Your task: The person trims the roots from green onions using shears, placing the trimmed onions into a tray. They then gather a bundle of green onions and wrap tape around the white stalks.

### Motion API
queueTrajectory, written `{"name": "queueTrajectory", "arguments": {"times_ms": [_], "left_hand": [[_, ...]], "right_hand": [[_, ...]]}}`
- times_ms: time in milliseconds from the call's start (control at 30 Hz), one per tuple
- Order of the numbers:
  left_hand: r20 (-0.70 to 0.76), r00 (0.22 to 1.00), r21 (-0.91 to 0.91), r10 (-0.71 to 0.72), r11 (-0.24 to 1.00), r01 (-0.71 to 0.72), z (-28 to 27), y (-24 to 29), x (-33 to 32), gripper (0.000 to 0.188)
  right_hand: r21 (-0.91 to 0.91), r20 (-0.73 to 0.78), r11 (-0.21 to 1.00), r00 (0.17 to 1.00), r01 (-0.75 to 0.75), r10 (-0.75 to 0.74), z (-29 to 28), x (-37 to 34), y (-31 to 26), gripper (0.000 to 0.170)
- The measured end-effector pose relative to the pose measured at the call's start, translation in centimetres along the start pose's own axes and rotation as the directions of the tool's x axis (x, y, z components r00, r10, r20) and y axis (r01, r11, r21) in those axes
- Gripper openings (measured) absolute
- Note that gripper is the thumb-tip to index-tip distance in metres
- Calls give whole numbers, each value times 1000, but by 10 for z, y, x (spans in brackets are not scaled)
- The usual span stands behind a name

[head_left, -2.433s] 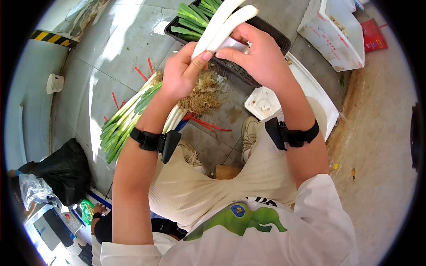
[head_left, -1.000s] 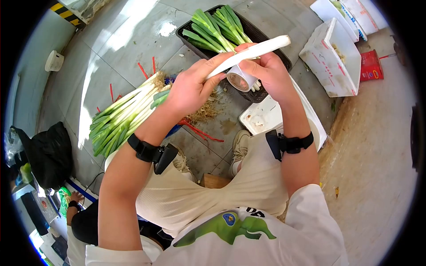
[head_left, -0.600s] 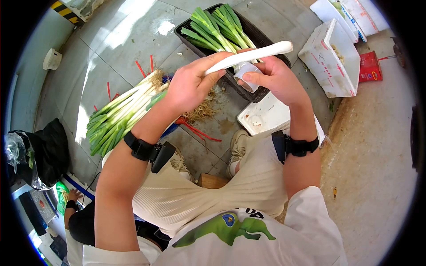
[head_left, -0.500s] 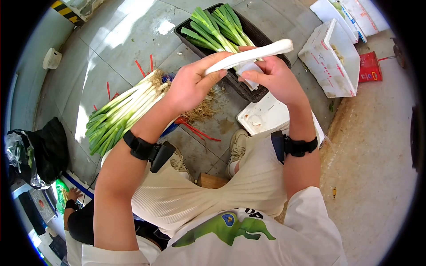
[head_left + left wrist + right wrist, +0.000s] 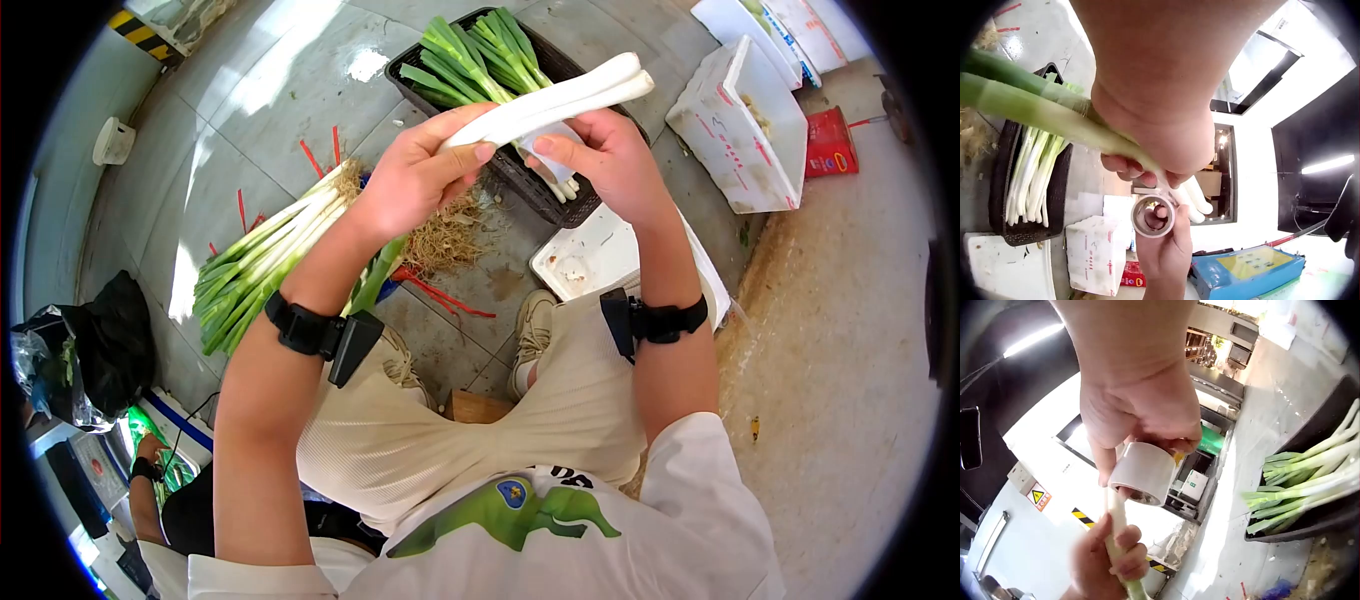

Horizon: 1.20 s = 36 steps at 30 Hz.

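Observation:
My left hand grips two long green onions, their trimmed white ends slanting up to the right across the head view. In the left wrist view, their green stalks trail back past the wrist. My right hand holds a roll of tape just under the white shanks, with fingers through its core. Seen end-on in the left wrist view, the roll shows an open ring. The right thumb and fingertips are right at the onions; part of the roll is hidden behind them in the head view.
Behind the hands, a dark plastic crate holds several green onions. A pile of rooted green onions lies on the floor at left, near red ties. A white tray, foam box and red tin stand at right.
The onions have swung from steep to a flatter slant rightward. The right hand has turned the tape roll beneath them. Both white shanks show side by side again after overlapping.

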<state>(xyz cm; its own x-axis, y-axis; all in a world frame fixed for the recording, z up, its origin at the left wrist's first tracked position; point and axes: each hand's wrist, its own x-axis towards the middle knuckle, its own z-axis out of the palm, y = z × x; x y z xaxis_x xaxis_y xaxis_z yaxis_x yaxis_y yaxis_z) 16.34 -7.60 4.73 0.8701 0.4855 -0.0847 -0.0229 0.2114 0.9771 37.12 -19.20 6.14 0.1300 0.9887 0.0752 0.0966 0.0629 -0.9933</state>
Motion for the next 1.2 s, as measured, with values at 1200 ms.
{"name": "queueTrajectory", "arguments": {"times_ms": [1200], "left_hand": [[40, 851, 881, 524, 384, -277, -7, -3, -1, 45]], "right_hand": [[480, 77, 843, 969, -241, 234, 4, -12, -18, 31]]}}
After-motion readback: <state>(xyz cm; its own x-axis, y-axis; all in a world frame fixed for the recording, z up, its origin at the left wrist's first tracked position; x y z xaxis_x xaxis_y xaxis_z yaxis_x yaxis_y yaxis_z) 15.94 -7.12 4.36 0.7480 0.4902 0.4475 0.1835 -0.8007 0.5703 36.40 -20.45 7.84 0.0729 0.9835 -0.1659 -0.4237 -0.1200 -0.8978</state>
